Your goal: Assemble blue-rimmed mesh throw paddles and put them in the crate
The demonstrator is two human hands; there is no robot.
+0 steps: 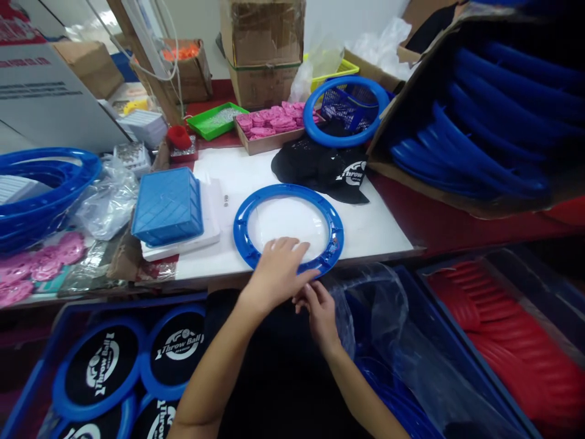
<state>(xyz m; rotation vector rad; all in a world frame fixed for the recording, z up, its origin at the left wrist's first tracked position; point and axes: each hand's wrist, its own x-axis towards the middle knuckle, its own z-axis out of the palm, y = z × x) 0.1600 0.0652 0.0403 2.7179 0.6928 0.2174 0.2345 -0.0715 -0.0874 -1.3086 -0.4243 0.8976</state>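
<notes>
– Where do we have the blue ring [241, 231]?
– Flat on the white-topped counter [379, 235], at its near edge, in front of our black printed fabric [311, 164].
– And our hands?
– Our left hand [281, 271] lies over the near rim; whether it grips, we can't tell. Our right hand [320, 311] has its fingertips together just beside the rim, contents hidden from us.

Left fingers [289, 244] spread loosely, right fingers [312, 295] curled.
</notes>
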